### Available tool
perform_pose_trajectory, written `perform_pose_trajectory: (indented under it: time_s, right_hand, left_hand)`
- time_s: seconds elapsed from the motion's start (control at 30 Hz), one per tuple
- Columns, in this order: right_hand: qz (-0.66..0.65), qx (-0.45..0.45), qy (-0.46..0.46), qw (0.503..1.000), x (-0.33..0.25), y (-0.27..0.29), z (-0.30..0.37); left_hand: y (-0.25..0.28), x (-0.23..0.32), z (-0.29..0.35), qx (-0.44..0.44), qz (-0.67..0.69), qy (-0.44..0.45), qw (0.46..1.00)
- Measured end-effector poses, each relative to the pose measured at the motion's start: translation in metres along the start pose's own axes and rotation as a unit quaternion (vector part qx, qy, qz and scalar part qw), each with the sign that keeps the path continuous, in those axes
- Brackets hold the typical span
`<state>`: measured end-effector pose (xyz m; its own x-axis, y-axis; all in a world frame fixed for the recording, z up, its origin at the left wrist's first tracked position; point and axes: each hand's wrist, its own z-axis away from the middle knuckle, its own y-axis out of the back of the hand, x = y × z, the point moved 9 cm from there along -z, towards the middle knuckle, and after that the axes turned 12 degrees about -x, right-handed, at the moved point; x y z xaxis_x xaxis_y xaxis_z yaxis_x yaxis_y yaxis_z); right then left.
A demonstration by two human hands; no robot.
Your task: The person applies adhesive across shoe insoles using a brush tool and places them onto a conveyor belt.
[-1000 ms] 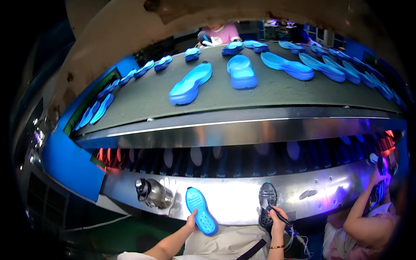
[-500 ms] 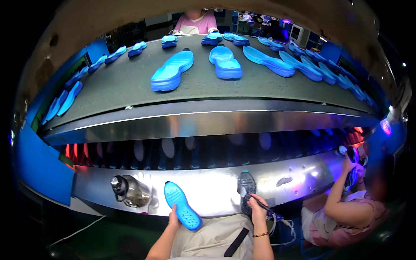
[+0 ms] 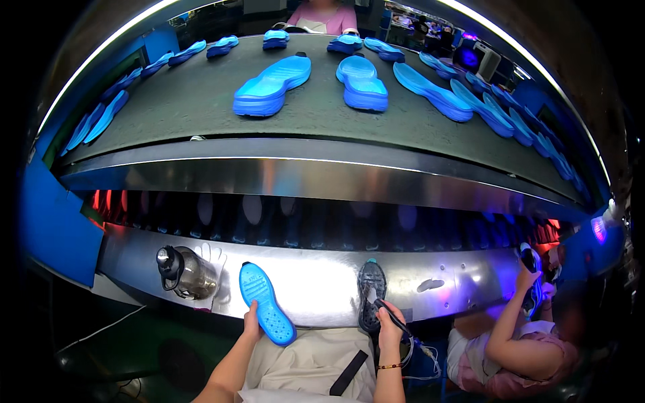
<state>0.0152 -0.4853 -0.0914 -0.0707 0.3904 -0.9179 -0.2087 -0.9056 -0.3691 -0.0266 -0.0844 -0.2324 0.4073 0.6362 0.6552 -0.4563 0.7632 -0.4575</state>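
My left hand (image 3: 252, 322) grips the side of a bright blue shoe sole (image 3: 262, 295), which leans at the bench's near edge with its perforated end toward me. In my right hand (image 3: 391, 324) is a black-handled tool (image 3: 390, 314) with a pale tip and thin cables or tubes trailing from its end. Its tip is over a dark grey shoe sole (image 3: 373, 274), toe end away from me on the metal bench (image 3: 316, 282). Whether the tip touches that sole is hard to tell.
A clear bottle with a black lid (image 3: 191, 274) and a white glove (image 3: 216, 258) rest at the bench's left. Beyond the metal ledge (image 3: 302, 164), blue soles (image 3: 363, 84) stand on a belt (image 3: 201, 94). One person (image 3: 326, 19) is opposite, another (image 3: 524, 352) at right.
The view has shifted and turned slightly, so the bench and my hands appear further left and higher. Both hands keep their holds. The person at right has raised the shoe part a little.
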Motion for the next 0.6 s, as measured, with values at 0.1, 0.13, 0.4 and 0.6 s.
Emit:
perform_pose_trajectory:
  time_s: [0.1, 0.13, 0.4, 0.6]
  right_hand:
    - [0.005, 0.017, -0.011, 1.0, -0.001, 0.007, -0.002]
    - [0.007, 0.017, -0.008, 1.0, -0.002, 0.007, -0.002]
    - [0.003, 0.025, 0.005, 1.0, -0.005, 0.004, 0.002]
    - [0.007, 0.01, -0.024, 1.0, 0.009, -0.001, 0.002]
  left_hand:
    - [-0.001, -0.001, -0.002, 0.005, -0.014, 0.006, 1.0]
    - [-0.001, -0.003, -0.002, 0.004, -0.022, 0.017, 1.0]
    - [0.012, -0.006, -0.007, 0.032, -0.021, 0.002, 0.999]
    - [0.014, -0.012, -0.012, -0.007, -0.011, 0.009, 1.0]
